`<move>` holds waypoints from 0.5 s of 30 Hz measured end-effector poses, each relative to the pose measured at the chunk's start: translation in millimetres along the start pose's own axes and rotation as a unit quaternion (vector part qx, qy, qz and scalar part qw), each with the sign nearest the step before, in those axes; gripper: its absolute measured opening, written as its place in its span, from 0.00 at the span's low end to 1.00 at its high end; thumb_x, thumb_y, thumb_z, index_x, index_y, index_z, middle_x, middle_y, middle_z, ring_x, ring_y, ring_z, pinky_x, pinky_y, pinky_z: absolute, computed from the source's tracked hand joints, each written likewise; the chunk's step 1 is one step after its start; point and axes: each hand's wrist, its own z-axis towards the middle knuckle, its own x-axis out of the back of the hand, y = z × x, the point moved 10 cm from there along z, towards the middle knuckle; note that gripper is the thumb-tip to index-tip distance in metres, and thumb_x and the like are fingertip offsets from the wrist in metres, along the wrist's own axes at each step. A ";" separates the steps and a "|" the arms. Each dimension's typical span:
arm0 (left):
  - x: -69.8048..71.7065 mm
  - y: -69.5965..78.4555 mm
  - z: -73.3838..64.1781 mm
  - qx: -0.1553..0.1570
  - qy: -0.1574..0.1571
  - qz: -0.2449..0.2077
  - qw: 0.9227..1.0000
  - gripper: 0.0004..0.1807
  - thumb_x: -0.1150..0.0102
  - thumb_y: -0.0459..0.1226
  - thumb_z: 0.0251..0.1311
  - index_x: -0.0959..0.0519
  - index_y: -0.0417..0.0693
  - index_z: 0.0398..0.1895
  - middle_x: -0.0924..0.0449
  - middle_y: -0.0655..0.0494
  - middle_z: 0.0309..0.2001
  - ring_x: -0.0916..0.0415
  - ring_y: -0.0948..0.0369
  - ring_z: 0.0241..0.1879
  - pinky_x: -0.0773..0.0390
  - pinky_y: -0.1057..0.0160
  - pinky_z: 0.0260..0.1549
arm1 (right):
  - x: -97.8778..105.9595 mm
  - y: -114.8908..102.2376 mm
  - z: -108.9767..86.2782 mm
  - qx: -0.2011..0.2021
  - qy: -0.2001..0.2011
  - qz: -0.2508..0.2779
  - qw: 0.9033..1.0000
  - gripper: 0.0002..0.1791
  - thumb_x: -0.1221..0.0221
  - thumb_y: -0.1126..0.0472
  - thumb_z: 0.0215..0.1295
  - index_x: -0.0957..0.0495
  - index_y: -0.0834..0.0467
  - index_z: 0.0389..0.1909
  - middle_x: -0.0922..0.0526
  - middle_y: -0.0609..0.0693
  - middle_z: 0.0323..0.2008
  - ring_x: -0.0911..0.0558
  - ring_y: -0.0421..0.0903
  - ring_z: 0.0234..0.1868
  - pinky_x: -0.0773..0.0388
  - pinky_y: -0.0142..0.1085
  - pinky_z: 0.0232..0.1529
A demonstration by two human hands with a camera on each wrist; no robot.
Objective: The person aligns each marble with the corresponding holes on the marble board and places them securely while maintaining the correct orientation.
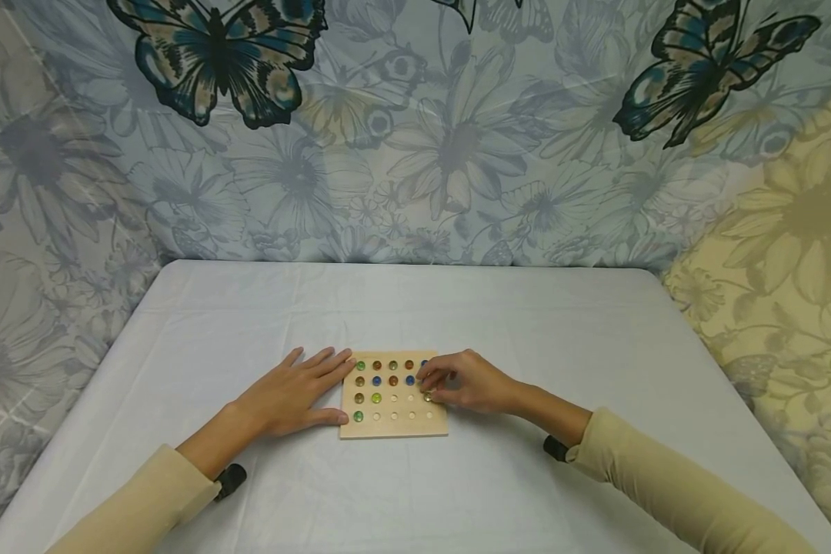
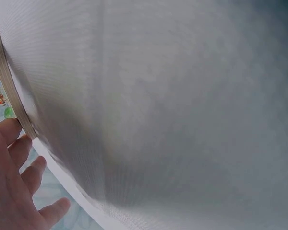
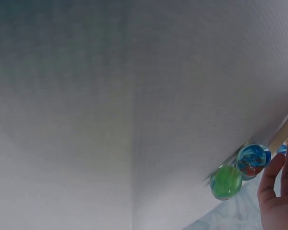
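Two bare hands are at a flat wooden board (image 1: 402,428) on a white cloth (image 1: 318,508), and the board lies right between them. The left hand (image 1: 298,394) is loose, with its fingers spread out, and it holds nothing. Its thumb and pointer finger touch the left side of the board. The right hand (image 1: 472,383) is over the right side, with its fingers bent. One little marble (image 1: 427,398) is right by those fingertips, near the board's right edge, but I cannot tell if they pinch it. More round marbles, green, brown and blue, sit in the two far rows and at the left of the two near rows. Close up by the right wrist, a green ball (image 3: 225,182) and a blue ball (image 3: 252,158) lie side by side on the cloth, just beside the board and near the right hand.
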 end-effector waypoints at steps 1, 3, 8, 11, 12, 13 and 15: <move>0.0 -0.1 0.0 0.000 0.000 0.001 1.000 0.47 0.53 0.67 0.65 0.45 0.51 0.79 0.49 0.54 0.78 0.50 0.49 0.76 0.51 0.34 0.69 | 1.1 -0.5 -0.3 0.002 0.002 -0.001 1.000 0.15 0.33 0.70 0.61 0.18 0.60 0.49 0.12 0.44 0.40 0.15 0.36 0.41 0.19 0.37 0.43; 0.2 -0.2 0.1 0.001 -0.001 0.002 1.000 0.47 0.53 0.67 0.65 0.45 0.51 0.79 0.49 0.54 0.78 0.50 0.49 0.76 0.51 0.34 0.69 | 4.7 -0.6 -1.3 0.002 0.008 -0.003 1.000 0.15 0.33 0.70 0.60 0.18 0.60 0.49 0.12 0.44 0.40 0.15 0.37 0.41 0.19 0.38 0.42; 0.8 -0.2 0.0 0.002 -0.001 0.003 1.000 0.47 0.53 0.67 0.65 0.44 0.51 0.79 0.49 0.54 0.78 0.50 0.49 0.76 0.50 0.34 0.69 | 18.7 3.8 -5.7 -0.010 0.029 -0.011 0.999 0.16 0.32 0.70 0.60 0.18 0.61 0.50 0.11 0.44 0.39 0.16 0.36 0.40 0.19 0.40 0.42; 0.6 -0.5 -0.1 0.004 -0.002 0.002 1.000 0.47 0.53 0.67 0.65 0.45 0.51 0.79 0.49 0.54 0.78 0.50 0.49 0.76 0.50 0.34 0.69 | 28.9 9.4 -10.4 -0.017 0.039 -0.018 0.999 0.16 0.33 0.70 0.61 0.18 0.61 0.50 0.11 0.45 0.40 0.16 0.37 0.40 0.19 0.41 0.42; 0.3 -0.7 0.0 0.005 -0.003 0.001 1.000 0.47 0.53 0.67 0.65 0.45 0.51 0.79 0.49 0.54 0.78 0.50 0.49 0.76 0.50 0.34 0.69 | 32.4 11.5 -12.4 -0.017 0.043 -0.021 0.999 0.16 0.33 0.70 0.61 0.18 0.61 0.51 0.11 0.45 0.40 0.16 0.38 0.40 0.19 0.42 0.42; 0.1 -0.7 0.0 0.006 -0.004 0.001 1.000 0.47 0.53 0.67 0.65 0.45 0.52 0.79 0.49 0.54 0.78 0.50 0.49 0.76 0.51 0.34 0.69 | 35.8 13.7 -14.4 -0.019 0.045 -0.022 0.999 0.16 0.34 0.70 0.62 0.18 0.61 0.51 0.11 0.46 0.40 0.16 0.38 0.41 0.20 0.44 0.42; -0.3 -0.4 0.2 0.006 -0.005 -0.001 1.000 0.47 0.53 0.67 0.65 0.45 0.52 0.79 0.49 0.54 0.79 0.50 0.49 0.76 0.51 0.34 0.69 | 42.4 18.9 -19.2 -0.025 0.049 -0.026 0.998 0.15 0.34 0.69 0.62 0.18 0.62 0.50 0.11 0.47 0.40 0.16 0.39 0.41 0.20 0.45 0.42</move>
